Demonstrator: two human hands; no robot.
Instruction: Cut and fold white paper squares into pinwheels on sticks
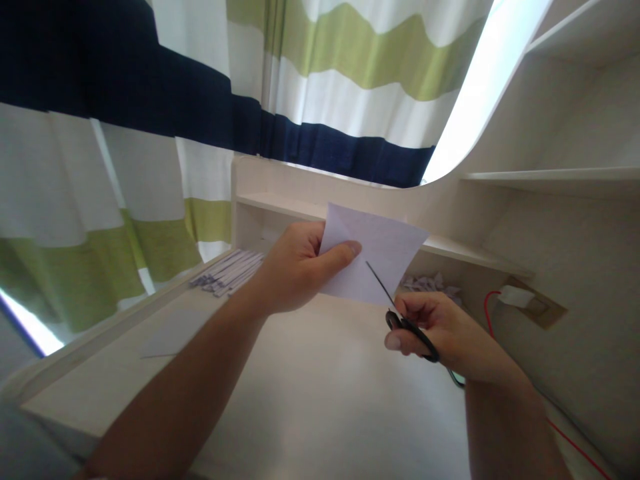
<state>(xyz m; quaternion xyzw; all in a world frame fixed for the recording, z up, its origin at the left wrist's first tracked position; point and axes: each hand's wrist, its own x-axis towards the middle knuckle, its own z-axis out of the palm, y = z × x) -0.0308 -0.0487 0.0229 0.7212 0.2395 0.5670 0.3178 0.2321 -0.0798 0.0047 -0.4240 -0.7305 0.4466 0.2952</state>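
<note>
Banded curtains (370,60) hang behind the pale desk (310,367), and above its top my left hand (300,267) has the white paper (381,241) clamped by its left side, thumb flat on the near face and the other fingers mostly hidden behind. It should handle as something very light and limp, easily creased or torn, so I judge that side a sound place to pinch gently, with the free right corner apt to flop. My right hand (435,327) is closed round the scissors (416,329), whose blade overlaps the paper in view, though I cannot tell whether they touch
</note>
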